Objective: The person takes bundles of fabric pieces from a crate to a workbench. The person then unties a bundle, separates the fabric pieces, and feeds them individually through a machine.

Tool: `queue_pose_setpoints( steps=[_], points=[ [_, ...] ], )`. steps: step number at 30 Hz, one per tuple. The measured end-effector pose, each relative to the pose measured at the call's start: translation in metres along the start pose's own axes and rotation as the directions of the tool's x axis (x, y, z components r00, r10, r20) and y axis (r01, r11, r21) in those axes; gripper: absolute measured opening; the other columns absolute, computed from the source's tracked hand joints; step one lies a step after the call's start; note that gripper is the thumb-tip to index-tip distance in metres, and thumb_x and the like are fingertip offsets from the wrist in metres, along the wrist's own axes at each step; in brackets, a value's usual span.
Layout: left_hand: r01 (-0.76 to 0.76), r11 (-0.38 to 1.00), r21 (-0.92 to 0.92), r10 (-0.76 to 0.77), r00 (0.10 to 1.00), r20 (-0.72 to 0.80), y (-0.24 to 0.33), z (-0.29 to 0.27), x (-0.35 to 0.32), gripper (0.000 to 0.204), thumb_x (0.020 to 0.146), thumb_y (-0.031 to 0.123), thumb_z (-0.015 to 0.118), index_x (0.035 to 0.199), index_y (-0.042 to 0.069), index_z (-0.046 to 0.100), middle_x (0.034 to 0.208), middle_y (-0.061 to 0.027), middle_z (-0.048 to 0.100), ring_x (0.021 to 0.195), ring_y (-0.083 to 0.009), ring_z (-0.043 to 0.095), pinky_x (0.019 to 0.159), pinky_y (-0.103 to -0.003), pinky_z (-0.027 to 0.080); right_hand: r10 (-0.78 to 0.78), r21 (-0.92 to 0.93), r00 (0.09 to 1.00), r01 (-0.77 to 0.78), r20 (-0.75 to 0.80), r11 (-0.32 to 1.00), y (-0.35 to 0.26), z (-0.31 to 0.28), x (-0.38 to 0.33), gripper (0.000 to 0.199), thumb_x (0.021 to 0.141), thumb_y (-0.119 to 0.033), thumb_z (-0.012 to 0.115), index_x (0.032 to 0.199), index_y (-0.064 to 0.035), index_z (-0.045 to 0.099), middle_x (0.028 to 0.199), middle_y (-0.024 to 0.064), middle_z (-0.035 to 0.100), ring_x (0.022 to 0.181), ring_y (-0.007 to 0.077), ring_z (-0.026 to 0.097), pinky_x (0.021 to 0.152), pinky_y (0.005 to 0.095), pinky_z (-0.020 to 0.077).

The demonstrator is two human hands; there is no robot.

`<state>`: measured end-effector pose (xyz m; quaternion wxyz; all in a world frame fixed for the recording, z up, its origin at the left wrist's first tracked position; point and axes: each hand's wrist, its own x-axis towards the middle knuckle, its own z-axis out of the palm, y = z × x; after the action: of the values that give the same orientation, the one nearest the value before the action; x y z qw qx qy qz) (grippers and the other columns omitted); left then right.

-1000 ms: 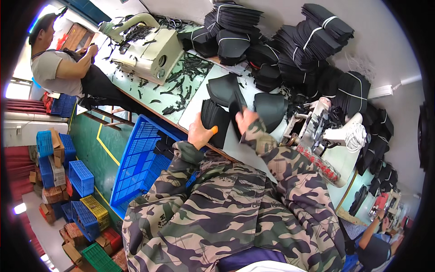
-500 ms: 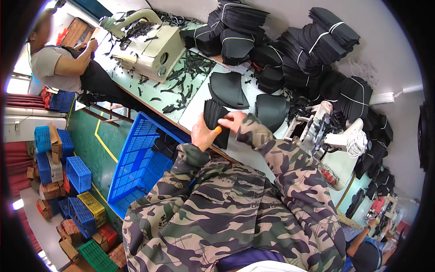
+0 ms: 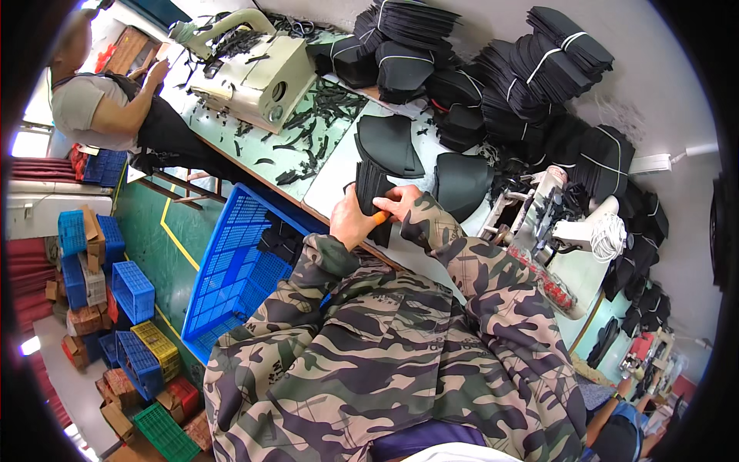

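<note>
My left hand (image 3: 352, 220) is closed round the near left side of a stack of black cut pieces (image 3: 371, 185), with something orange (image 3: 380, 217) on its thumb. From the right, my right hand (image 3: 398, 202) has its fingers closed on the same stack. The pieces are held up on edge over the white table top (image 3: 331, 185), and their layered edges show. Just beyond the stack lie flat black curved panels (image 3: 387, 145). Another pile of black panels (image 3: 462, 185) lies to the right of my right hand.
A sewing machine (image 3: 589, 231) with a white thread cone stands at the right. Tied black bundles (image 3: 531, 73) are heaped along the wall. A cream machine (image 3: 258, 81) sits among black scraps at far left. A blue crate (image 3: 231, 269) is beside my left arm; a person (image 3: 100, 115) stands beyond.
The stack has tilted more upright in my hands and come slightly to the right. Both hands have shifted a little to the right with it.
</note>
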<state>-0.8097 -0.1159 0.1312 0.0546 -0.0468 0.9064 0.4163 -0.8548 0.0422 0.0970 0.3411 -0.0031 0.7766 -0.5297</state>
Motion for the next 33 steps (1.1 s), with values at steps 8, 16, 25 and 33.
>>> queue_pose_setpoints(
  steps=[8, 16, 25, 33],
  points=[
    [0.009, 0.995, 0.100, -0.012, 0.999, 0.033, -0.006, 0.004, 0.000, 0.078, 0.059, 0.038, 0.081, 0.113, -0.004, 0.044, 0.091, -0.0206, 0.062, 0.086, -0.0350, 0.061, 0.075, -0.040, 0.049, 0.122, 0.395, 0.992, -0.120, 0.019, 0.911, 0.021, -0.004, 0.003, 0.018, 0.076, -0.018, 0.055, 0.073, 0.0001, 0.057, 0.064, 0.0047, 0.051, 0.058, 0.0149, 0.056, 0.052, 0.0306, 0.0493],
    [0.046, 0.989, 0.142, -0.059, 0.994, 0.093, 0.007, 0.001, 0.002, 0.086, 0.058, 0.040, 0.080, 0.119, -0.006, 0.041, 0.104, -0.0226, 0.059, 0.094, -0.0352, 0.059, 0.081, -0.040, 0.047, 0.032, 0.266, 0.999, -0.042, 0.041, 0.963, 0.045, -0.003, 0.017, 0.017, 0.079, -0.012, 0.052, 0.088, -0.0012, 0.063, 0.078, 0.0036, 0.061, 0.066, 0.0146, 0.059, 0.058, 0.0293, 0.0517],
    [0.065, 0.981, 0.183, -0.086, 0.990, 0.108, 0.010, -0.001, 0.000, 0.085, 0.060, 0.037, 0.079, 0.120, -0.007, 0.040, 0.104, -0.0219, 0.059, 0.095, -0.0352, 0.059, 0.081, -0.039, 0.047, -0.024, 0.370, 1.000, 0.015, 0.020, 0.929, 0.025, -0.008, -0.006, 0.021, 0.078, -0.016, 0.063, 0.092, -0.0004, 0.064, 0.077, 0.0028, 0.063, 0.063, 0.0118, 0.059, 0.057, 0.0259, 0.0488],
    [0.053, 0.998, 0.045, -0.054, 0.998, 0.022, -0.002, 0.000, -0.005, 0.070, 0.062, 0.033, 0.077, 0.112, -0.005, 0.047, 0.089, -0.0225, 0.063, 0.085, -0.0363, 0.062, 0.073, -0.041, 0.049, -0.274, -0.088, 0.939, 0.261, -0.206, 0.961, 0.007, 0.005, -0.018, 0.031, 0.073, -0.019, 0.060, 0.094, 0.0031, 0.062, 0.079, 0.0141, 0.066, 0.073, 0.0152, 0.059, 0.067, 0.0319, 0.0462]
  ],
)
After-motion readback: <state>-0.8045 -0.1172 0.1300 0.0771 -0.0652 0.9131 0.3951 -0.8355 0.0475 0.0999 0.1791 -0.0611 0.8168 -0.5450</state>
